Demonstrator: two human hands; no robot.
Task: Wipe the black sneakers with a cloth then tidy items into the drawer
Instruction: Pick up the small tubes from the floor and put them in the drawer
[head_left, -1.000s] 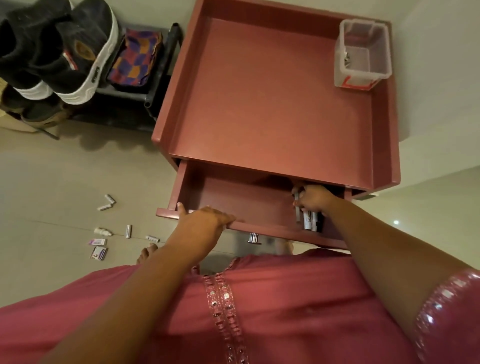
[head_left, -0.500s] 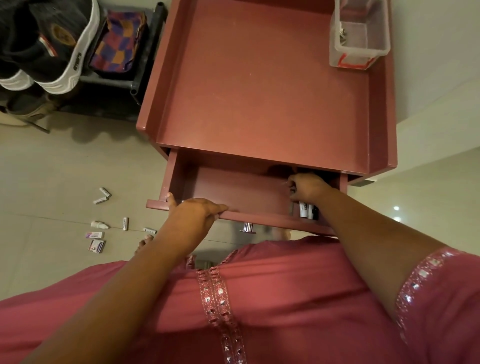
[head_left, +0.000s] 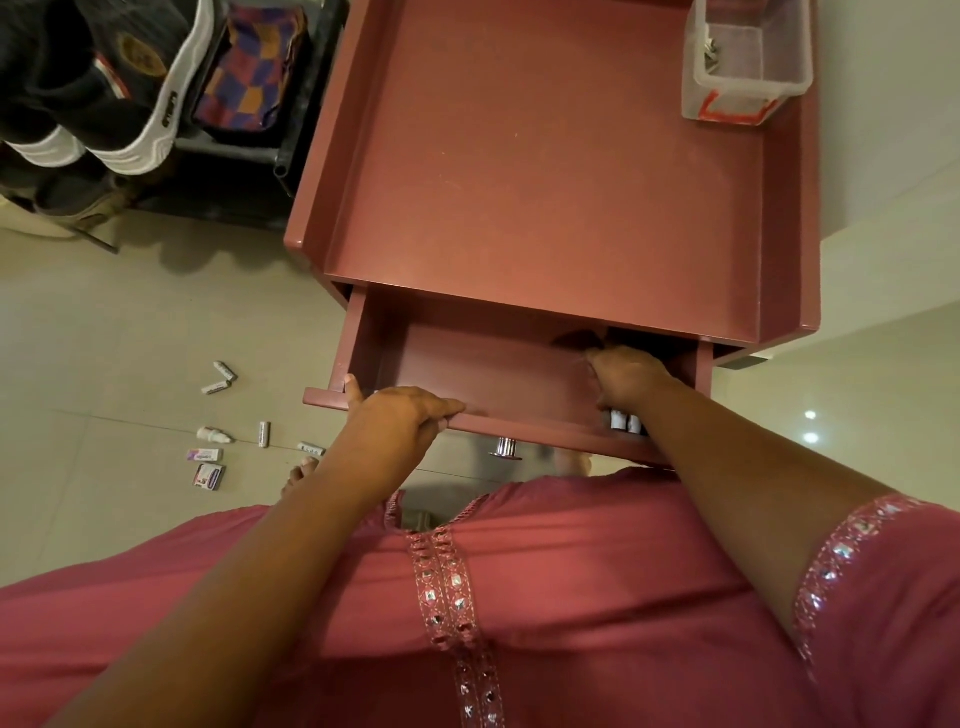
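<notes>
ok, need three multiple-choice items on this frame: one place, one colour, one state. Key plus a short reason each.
1. Where is the clear plastic box?
A. On the floor
B. Far right corner of the red cabinet top
C. Inside the drawer

2. What colour are the soles of the black sneakers?
A. White
B. Red
C. Black

3. What state is the red wooden drawer in?
A. Shut
B. Removed
C. Pulled open

Key: 1 B, it stands on the top by the right rim. 2 A, white edges show. 3 C, the left hand grips its front edge and the right hand reaches inside.
</notes>
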